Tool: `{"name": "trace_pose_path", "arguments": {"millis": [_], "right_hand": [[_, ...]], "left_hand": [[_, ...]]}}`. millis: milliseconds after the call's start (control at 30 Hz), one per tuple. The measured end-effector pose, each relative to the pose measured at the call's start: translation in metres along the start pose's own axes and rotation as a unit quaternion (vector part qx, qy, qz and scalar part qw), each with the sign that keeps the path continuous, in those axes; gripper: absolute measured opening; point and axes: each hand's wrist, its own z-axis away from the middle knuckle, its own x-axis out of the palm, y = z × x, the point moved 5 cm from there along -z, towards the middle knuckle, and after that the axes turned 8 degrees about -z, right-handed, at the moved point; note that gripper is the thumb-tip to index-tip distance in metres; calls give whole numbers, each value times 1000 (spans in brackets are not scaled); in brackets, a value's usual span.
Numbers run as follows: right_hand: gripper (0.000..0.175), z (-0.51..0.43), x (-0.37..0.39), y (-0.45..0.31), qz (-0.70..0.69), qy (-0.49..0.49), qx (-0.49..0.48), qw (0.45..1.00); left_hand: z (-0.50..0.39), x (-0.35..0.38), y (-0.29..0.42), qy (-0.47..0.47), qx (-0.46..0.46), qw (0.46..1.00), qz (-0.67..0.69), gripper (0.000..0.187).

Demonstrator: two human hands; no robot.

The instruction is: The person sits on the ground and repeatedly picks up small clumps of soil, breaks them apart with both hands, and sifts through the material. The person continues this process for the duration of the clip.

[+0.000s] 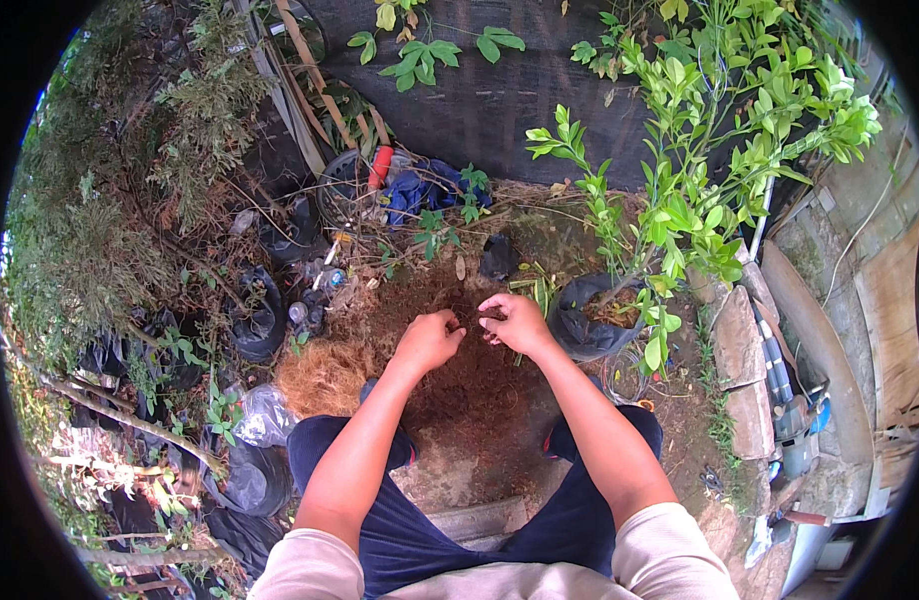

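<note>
My left hand (432,339) hovers over a patch of dark brown soil or coir dust (467,386), its fingers curled in towards the thumb. Facing it, a short gap away, is my right hand (516,322), with fingers bent and a space between thumb and forefinger. Fine dark strands seem to lie between the hands, but they blend with the ground, so whether either hand pinches any is unclear. A heap of tan coconut fibre (324,375) rests left of my left forearm, beside my knee.
A leafy shrub grows in a black plastic grow bag (591,322) close by my right hand. More black bags (257,315) and a clear plastic bag (266,414) stand at left. Dark sheeting (519,97) rises ahead. Stone blocks (741,345) edge the right side.
</note>
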Motion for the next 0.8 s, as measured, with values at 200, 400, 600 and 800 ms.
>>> {"name": "trace_pose_path", "arguments": {"millis": [200, 400, 600, 800], "right_hand": [[27, 4, 2, -5, 34, -3, 13, 999], [34, -1, 4, 9, -3, -65, 7, 998], [35, -9, 3, 39, -5, -58, 73, 996], [20, -11, 12, 45, 47, -43, 90, 994]], "left_hand": [[3, -1, 2, -18, -3, 999, -31, 31], [6, -2, 4, -48, -10, 997, -64, 30], [8, 2, 6, -68, -19, 996, -63, 29], [10, 6, 4, -77, -13, 993, -86, 29]]}}
